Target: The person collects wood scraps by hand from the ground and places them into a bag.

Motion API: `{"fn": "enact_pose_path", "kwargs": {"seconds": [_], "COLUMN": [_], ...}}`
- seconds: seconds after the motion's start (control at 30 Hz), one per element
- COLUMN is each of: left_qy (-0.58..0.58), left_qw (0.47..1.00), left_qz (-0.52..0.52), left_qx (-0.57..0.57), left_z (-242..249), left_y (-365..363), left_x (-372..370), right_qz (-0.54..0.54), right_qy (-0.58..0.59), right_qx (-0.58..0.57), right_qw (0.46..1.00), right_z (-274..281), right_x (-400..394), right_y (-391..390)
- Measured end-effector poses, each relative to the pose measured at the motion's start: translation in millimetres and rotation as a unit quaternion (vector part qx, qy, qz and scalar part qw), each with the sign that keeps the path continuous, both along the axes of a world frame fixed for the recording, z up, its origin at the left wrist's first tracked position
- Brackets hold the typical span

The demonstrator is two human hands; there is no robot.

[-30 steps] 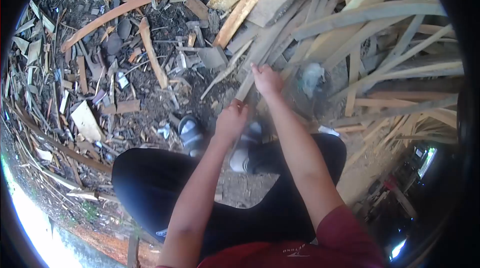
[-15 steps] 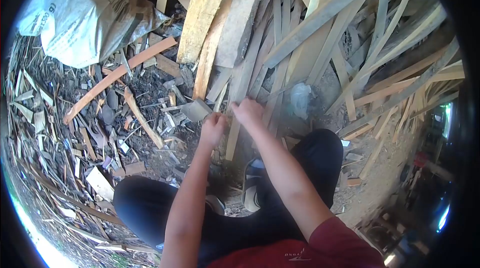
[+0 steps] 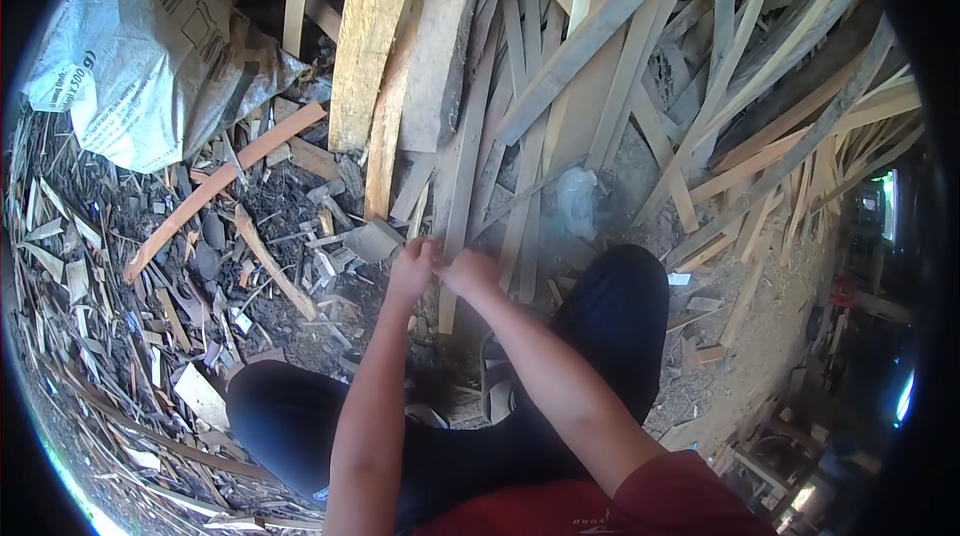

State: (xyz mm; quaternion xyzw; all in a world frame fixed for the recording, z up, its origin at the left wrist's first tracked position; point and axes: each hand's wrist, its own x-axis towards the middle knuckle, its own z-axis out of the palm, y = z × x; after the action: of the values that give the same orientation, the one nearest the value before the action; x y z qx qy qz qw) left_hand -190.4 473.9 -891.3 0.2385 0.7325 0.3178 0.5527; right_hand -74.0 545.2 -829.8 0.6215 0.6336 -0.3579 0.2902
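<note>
The long, flat, grey-brown wooden strip [image 3: 461, 181] passing the right hand [image 3: 470, 274], near the left hand [image 3: 408, 273], is probably light, stiff and splintery, best held mid-length by its edges; both hands' fingers curl, contents indeterminable.

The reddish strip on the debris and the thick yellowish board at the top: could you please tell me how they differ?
The reddish strip is clearly narrower than the yellowish board. The strip lies diagonally; the board points nearly straight up the view. The strip shows both ends, while the board runs off the top edge. Both look wooden.
</note>
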Motion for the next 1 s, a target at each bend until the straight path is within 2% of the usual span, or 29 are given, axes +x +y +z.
{"fn": "enact_pose_path", "kwargs": {"seconds": [0.03,0.13,0.23,0.37,0.5,0.57,0.7,0.8,0.87,1.0], "left_qy": [-0.023,0.051,0.054,0.125,0.169,0.186,0.225,0.21,0.206,0.187], "left_qw": [1.0,0.996,0.996,0.983,0.973,0.961,0.953,0.957,0.959,0.966], "left_qz": [-0.003,-0.077,-0.075,-0.101,-0.141,-0.18,-0.182,-0.173,-0.166,-0.147], "left_qx": [-0.007,0.017,0.02,0.084,0.071,0.093,0.093,0.102,0.104,0.101], "left_z": [0,10,14,22,28,37,35,32,29,23], "left_y": [2,6,6,2,10,13,18,17,14,12], "left_x": [0,0,5,8,16,21,43,41,39,37], "right_qz": [0.005,0.006,0.005,-0.01,-0.037,-0.063,-0.031,-0.051,-0.059,0.03], "right_qy": [-0.005,-0.001,0.039,0.026,0.037,0.071,0.072,0.09,0.078,0.04], "right_qx": [-0.012,-0.061,-0.124,-0.164,-0.174,-0.172,-0.188,-0.149,-0.162,-0.18], "right_qw": [1.0,0.998,0.991,0.986,0.983,0.98,0.979,0.984,0.982,0.982], "right_z": [-3,-21,-58,-45,-23,-65,-68,-71,-80,-97], "right_x": [0,5,20,15,15,35,42,41,42,49], "right_y": [2,-3,-30,-43,-37,-44,-39,-44,-46,-42]}}
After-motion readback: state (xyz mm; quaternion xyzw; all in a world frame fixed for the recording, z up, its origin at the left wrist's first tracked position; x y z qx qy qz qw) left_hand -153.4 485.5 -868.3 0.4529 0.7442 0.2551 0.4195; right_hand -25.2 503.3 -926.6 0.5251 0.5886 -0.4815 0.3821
